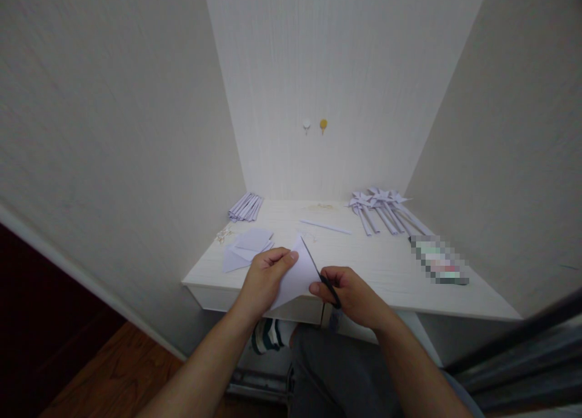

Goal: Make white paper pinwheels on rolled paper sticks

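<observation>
Bottom ctr of frame: grey-clad leg point(339, 369); just L of it, 1 green-and-white striped item point(266, 336) under desk edge.

Both forearms angle up from the lower L & lower R, converging at ctr, 2 bare hands at desk's front edge. L hand point(266, 278): palm inward, thumb on top, pinching 1 white paper sheet point(294, 279) btwn thumb & fingers. Sheet at lower ctr of frame, held tilted, one corner pointing up. R hand point(354, 293): fingers curled round black handles of 1 pr scissors point(334, 295), thumb pointing L; dark blades lie along sheet's R edge. Can't tell how far blades are apart.

White desk point(377, 278), L of ctr: loose paper sheets point(254, 239), overlapping, at least 3. R side: 1 flat, phone-like item point(439, 261), face pixelated, any writing unreadable. Farther L: small pale bits point(222, 235), too tiny to count.

Mid-desk, ctr: 1 thin white stick point(326, 226), lying crosswise. Back L: bundle of rolled paper tubes point(246, 207), many, exact no. unclear. Back R: paper pinwheels point(382, 197) on sticks, approx 3+ heads, overlapping.

Back wall, upper ctr: 2 hooks, 1 white hook point(306, 125), 1 yellow hook point(323, 124), side by side.
</observation>
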Tool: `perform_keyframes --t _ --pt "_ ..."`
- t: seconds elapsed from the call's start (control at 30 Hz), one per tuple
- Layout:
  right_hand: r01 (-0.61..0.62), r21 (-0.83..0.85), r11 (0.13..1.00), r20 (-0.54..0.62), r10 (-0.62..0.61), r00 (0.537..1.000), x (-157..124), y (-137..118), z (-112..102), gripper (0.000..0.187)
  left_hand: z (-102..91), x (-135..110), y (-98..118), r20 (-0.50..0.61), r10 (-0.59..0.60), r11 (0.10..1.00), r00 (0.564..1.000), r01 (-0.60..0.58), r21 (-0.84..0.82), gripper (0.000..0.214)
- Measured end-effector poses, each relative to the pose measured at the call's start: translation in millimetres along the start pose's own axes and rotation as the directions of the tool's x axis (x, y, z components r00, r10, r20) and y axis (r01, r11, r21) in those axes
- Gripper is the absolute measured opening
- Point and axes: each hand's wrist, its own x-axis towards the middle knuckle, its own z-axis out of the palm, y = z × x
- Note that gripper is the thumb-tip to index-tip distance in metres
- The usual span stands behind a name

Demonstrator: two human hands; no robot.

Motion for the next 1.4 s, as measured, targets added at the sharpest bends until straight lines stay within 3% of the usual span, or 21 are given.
perform_keyframes --t 0.37,0.6,0.9,1.07,1.23,1.4 --pt "0.018 0.012 1.0 -0.004 -0.018 1.0 6.7 5.0 1.0 0.056 4.8 4.8 -6.4 0.076 -0.002 1.0 0.997 0.0 0.028 0.036" --pt "0.021 0.015 1.0 -0.038 -0.02 0.999 8.7 9.9 1.2 0.057 6.1 7.1 -11.4 0.059 -0.031 1.0 0.998 0.031 -0.003 0.033" --pt "-0.045 0.01 0.999 -0.135 0.046 0.99 54.3 29.8 -8.6 0.062 11.5 55.5 -44.9 0.023 -0.082 0.993 0.996 0.084 -0.088 0.025" --pt "-0.135 -0.084 0.987 -0.269 0.108 0.957 69.2 43.4 -26.5 0.055 7.4 73.8 -63.2 -0.057 -0.13 0.98 0.99 0.12 -0.161 0.032" --pt "-0.297 -0.291 0.91 -0.466 0.136 0.874 59.9 50.7 -49.9 0.044 -7.5 62.7 -58.2 -0.114 -0.159 0.967 0.981 0.132 -0.216 0.041" --pt "-0.336 -0.404 0.851 -0.487 0.111 0.866 47.6 48.6 -41.4 0.045 -11.3 45.6 -48.1 -0.117 -0.169 0.959 0.979 0.136 -0.248 0.042"
